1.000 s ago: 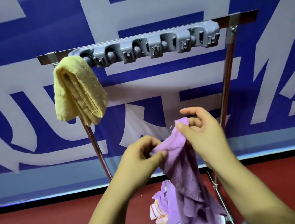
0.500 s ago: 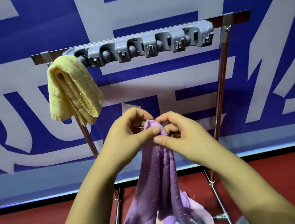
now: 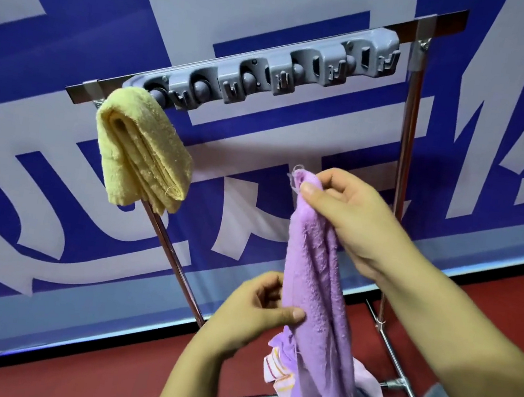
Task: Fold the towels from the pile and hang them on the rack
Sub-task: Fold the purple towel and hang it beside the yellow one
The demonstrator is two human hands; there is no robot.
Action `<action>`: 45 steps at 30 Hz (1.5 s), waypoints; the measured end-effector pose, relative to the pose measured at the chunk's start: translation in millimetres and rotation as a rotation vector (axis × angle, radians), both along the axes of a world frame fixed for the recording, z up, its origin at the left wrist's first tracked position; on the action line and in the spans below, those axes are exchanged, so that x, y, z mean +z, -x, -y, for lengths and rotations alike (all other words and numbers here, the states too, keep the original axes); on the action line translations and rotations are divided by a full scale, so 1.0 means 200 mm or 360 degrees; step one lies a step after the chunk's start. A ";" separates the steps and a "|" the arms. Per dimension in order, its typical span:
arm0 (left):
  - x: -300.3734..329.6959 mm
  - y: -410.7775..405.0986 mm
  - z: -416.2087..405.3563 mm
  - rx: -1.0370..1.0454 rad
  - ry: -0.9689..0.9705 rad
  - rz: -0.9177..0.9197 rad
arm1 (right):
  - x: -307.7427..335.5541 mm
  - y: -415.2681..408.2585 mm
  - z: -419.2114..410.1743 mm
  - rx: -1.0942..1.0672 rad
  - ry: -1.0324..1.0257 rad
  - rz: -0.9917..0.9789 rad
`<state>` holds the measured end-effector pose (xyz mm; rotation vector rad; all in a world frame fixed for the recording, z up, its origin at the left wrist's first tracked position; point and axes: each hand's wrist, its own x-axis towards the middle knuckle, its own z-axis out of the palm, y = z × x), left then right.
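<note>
Here purple towel (image 3: pixel 314 270) hangs long, loosely bunched.

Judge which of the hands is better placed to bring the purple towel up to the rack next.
Right, probably. The right hand pinches the purple towel at its top end, nearer the grey holder strip. The left hand grips it lower down, farther from the rack.

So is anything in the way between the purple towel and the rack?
Nothing visible. The purple towel, held by both hands, hangs below the grey holder strip; its slots right of the yellow towel look free.
</note>
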<state>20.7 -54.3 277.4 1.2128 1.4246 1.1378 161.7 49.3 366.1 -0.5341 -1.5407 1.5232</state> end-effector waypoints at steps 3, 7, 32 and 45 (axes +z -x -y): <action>-0.07 0.03 0.00 -0.0021 0.0114 -0.0228 | 0.02 -0.03 -0.04 -0.0065 0.0183 -0.0138; -0.13 0.09 0.01 0.0050 0.0229 -0.0624 | 0.04 -0.08 -0.09 -0.0146 0.0309 -0.0263; 0.10 0.47 0.11 0.0990 -0.0437 0.0690 | -0.10 -0.41 -0.33 -0.0546 0.0741 -0.0695; 0.18 0.27 0.04 0.1193 -0.0380 0.0950 | -0.16 -0.26 -0.14 -0.0371 0.0766 -0.0460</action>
